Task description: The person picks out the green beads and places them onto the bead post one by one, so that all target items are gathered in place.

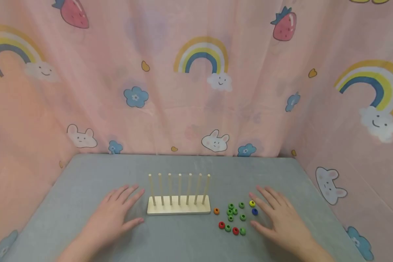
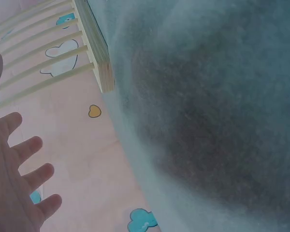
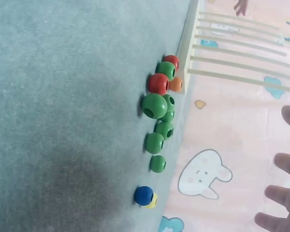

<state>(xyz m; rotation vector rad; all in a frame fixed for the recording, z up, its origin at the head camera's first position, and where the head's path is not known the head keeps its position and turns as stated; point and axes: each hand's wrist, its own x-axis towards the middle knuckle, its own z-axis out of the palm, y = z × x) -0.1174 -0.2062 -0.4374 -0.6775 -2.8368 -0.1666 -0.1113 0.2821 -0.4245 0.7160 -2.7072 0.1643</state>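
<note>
A pale wooden base (image 1: pixel 178 208) with several upright pegs stands mid-table in the head view, its pegs bare. My left hand (image 1: pixel 112 216), fingers spread, is left of it and holds nothing. On the right, my right hand (image 1: pixel 280 220) is spread too, empty, beside the loose beads. Nearest to it are a blue bead (image 1: pixel 254 211) and a yellow bead (image 1: pixel 252 203). Several green beads (image 1: pixel 242 217), two red beads (image 1: pixel 221 225) and one orange bead (image 1: pixel 216 211) lie between that hand and the base. The left wrist view shows my left hand (image 2: pixel 14 169) with fingers apart.
The grey table (image 1: pixel 180 243) carries the base and beads. A pink curtain (image 1: pixel 118 120) with rainbows, rabbits, flowers and strawberries hangs behind the table and along both sides.
</note>
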